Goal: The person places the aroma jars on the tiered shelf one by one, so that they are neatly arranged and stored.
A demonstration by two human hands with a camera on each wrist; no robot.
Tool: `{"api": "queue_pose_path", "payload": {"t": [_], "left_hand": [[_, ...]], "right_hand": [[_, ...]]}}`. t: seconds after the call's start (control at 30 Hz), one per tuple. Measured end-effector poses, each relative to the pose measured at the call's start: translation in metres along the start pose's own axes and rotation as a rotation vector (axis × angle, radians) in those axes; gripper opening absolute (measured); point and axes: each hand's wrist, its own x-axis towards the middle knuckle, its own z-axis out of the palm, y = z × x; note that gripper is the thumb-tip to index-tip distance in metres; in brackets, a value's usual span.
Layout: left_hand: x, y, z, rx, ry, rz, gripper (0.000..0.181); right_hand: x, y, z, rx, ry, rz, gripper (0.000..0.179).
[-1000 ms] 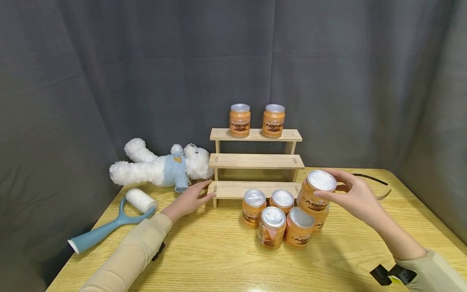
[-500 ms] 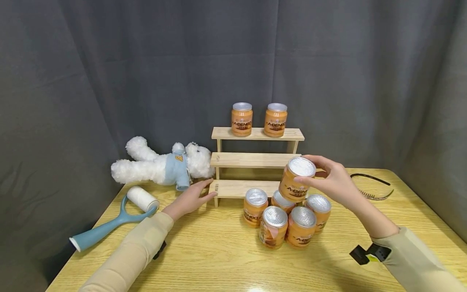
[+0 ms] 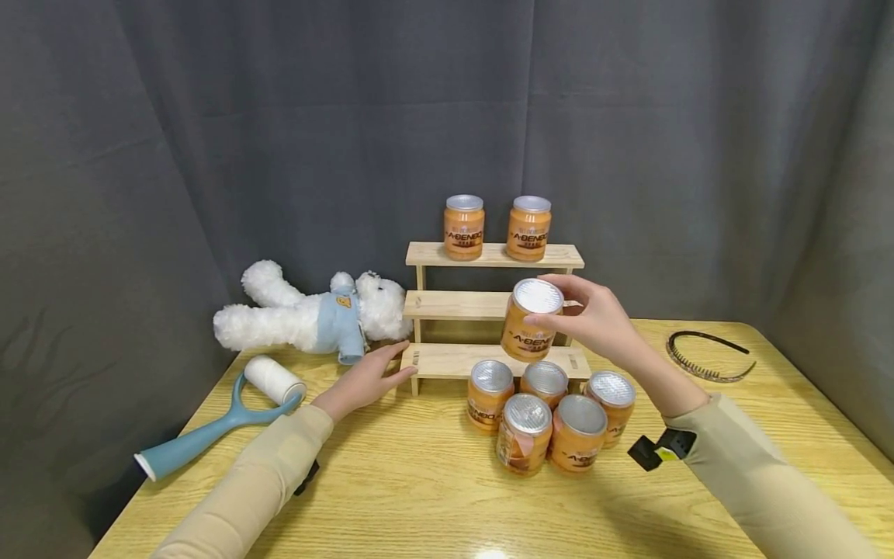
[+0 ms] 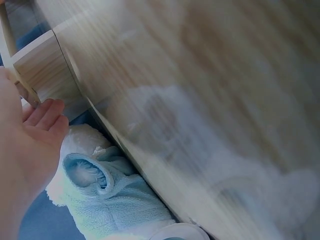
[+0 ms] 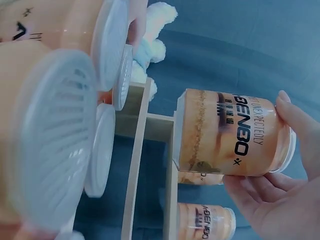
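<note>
My right hand holds an orange jar with a silver lid, thumb on the near side. The jar hangs in front of the middle tier of a three-tier wooden stand, above the bottom tier. In the right wrist view the held jar's label faces the camera. My left hand touches the left end of the bottom tier with extended fingers. Two matching jars stand apart on the top tier. Several more jars are clustered on the table before the stand.
A white plush toy in a blue shirt lies left of the stand. Nearer is a blue-handled lint roller. A dark headband lies on the wooden table at right. Grey curtains hang behind.
My right hand has carried the jar left and up, from above the right side of the cluster to in front of the middle tier. The left hand stays at the stand.
</note>
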Motion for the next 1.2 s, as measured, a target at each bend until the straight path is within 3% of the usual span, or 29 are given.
{"api": "queue_pose_path", "payload": {"t": [0.57, 0.97, 1.2], "left_hand": [[0.001, -0.001, -0.001, -0.002, 0.002, 0.000, 0.071], [0.001, -0.001, -0.001, 0.001, -0.003, -0.002, 0.071], [0.000, -0.003, 0.001, 0.002, 0.003, -0.020, 0.071]], "right_hand": [[0.054, 0.001, 0.034, 0.039, -0.020, 0.008, 0.062], [0.082, -0.003, 0.057, 0.082, -0.018, -0.030, 0.052], [0.100, -0.005, 0.074, 0.061, -0.015, -0.004, 0.061]]}}
